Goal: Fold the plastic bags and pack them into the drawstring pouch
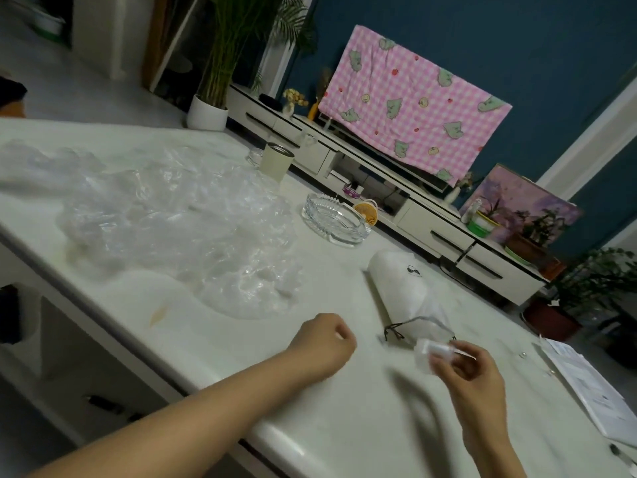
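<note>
step (judged): packing; a folded bag (427, 353) was held ready, insertion not yet done.
right hand (475, 370): the folded bag was pinched between thumb and fingertips. Most of the bag stuck out past them on the pouch side.
left hand (325, 341): fingers were clenched into a fist above the table (344, 408). Nothing was seen held in it.
drawstring pouch (400, 284): laid on its side, gathered mouth and dark cord (418, 320) turned toward the hands, closed end pointed away.
bag vs pouch: the folded bag was held just beside the mouth, near the cord. Contact could not be told through the blur.
left hand vs pouch: apart, to the pouch's left; the cord was not touched.
plastic bags (179, 219): an unfolded, crumpled heap was left on the far left of the table, well apart from both hands.
how to do it well (judged): the mouth should be spread and held by the left hand first. The bag should be fed narrow end first and kept pinched until it is well inside, so the fold is not sprung.
risk (judged): slick film. A loose pinch could let it unfold, and the light pouch could be pushed away if it is not pinned.
nearby: glass ashtray (332, 217) beyond the pouch, papers (586, 384) at the right.
</note>
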